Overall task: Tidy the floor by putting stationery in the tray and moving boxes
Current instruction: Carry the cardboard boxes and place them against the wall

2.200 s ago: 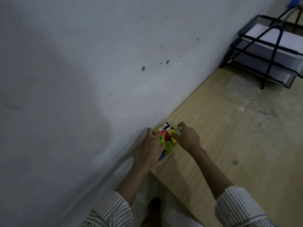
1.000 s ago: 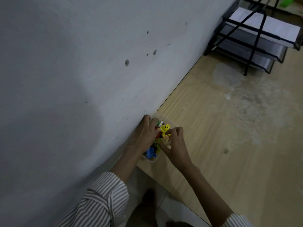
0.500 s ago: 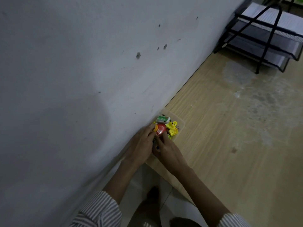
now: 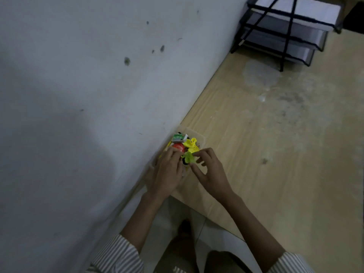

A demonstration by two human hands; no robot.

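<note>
Fingers (image 4: 199,152) of the right hand (image 4: 211,174) are curled and touch a light green plastic clip (image 4: 188,157); if they pinch it, I cannot tell. The left hand (image 4: 167,172) rests with loosely bent fingers on the small pale plastic tray (image 4: 197,133) of stationery, against the grey wall (image 4: 78,95).

The tray (image 4: 198,133) sits mid-frame on the desk (image 4: 275,164), touching the wall (image 4: 78,95) on its left; a paper rack (image 4: 285,42) stands on the desk at upper right.
</note>
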